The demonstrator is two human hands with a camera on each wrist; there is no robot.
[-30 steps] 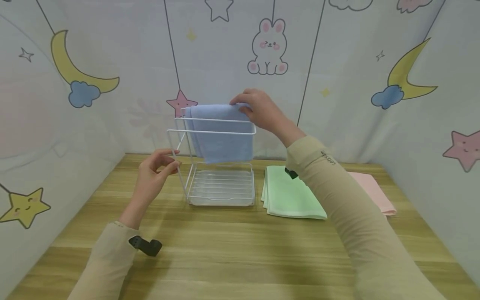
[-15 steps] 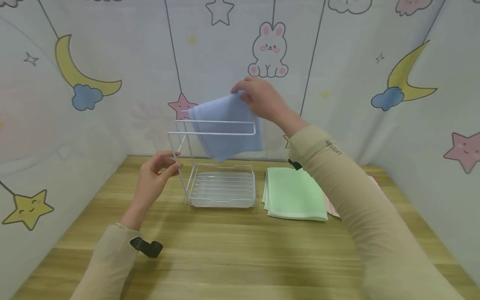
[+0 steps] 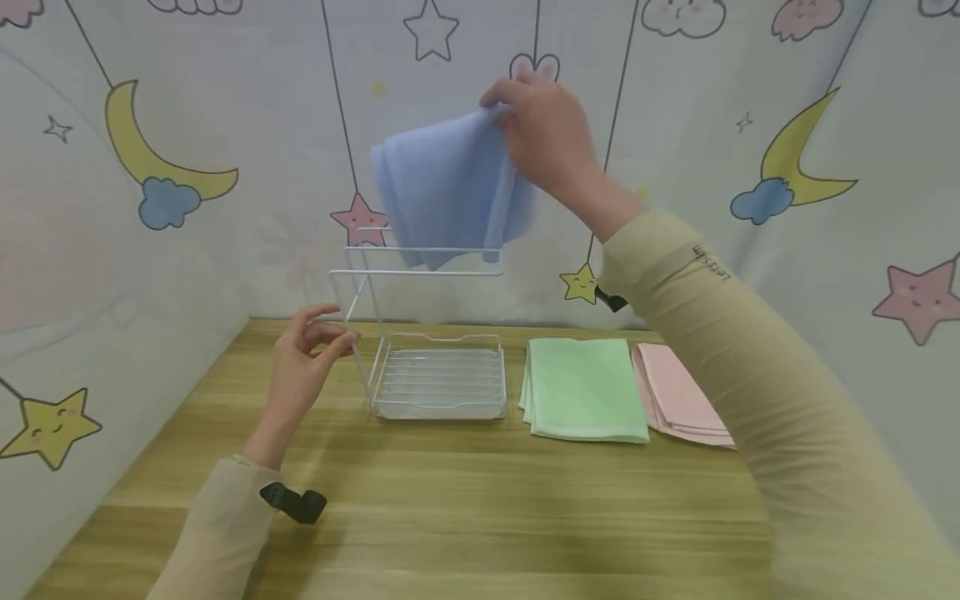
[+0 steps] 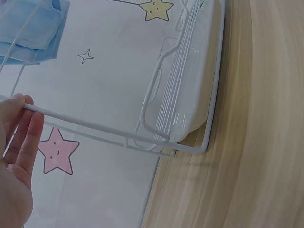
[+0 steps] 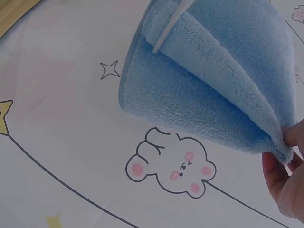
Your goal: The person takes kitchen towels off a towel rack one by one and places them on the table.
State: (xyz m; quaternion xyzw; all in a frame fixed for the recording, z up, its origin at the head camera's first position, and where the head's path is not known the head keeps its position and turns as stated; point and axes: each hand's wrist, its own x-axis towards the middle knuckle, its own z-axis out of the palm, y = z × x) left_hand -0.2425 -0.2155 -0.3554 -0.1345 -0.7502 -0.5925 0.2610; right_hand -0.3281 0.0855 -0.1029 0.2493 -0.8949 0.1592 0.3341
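Note:
My right hand point(image 3: 551, 137) pinches a folded blue towel point(image 3: 442, 183) by its upper right corner. The towel hangs above a white wire rack point(image 3: 416, 272), its lower edge level with the rack's top bars in the head view. Soft plush folds of the blue towel point(image 5: 213, 85) spread across the right wrist view, a white bar crossing in front. With thumb and fingers, my left hand point(image 3: 303, 358) holds the rack's left front upright; that grip on the white bar point(image 4: 90, 124) also shows in the left wrist view.
A shallow clear tray point(image 3: 442, 383) sits in the rack's base. To its right on the wooden table point(image 3: 465, 508) lie a folded green towel point(image 3: 583, 390) and a folded pink towel point(image 3: 682, 396), partly behind my right sleeve. A printed curtain point(image 3: 292, 108) stands behind.
My right hand has lifted the blue towel up off the rack's rear top bar, raising it above the rack. My left hand keeps its hold on the upright.

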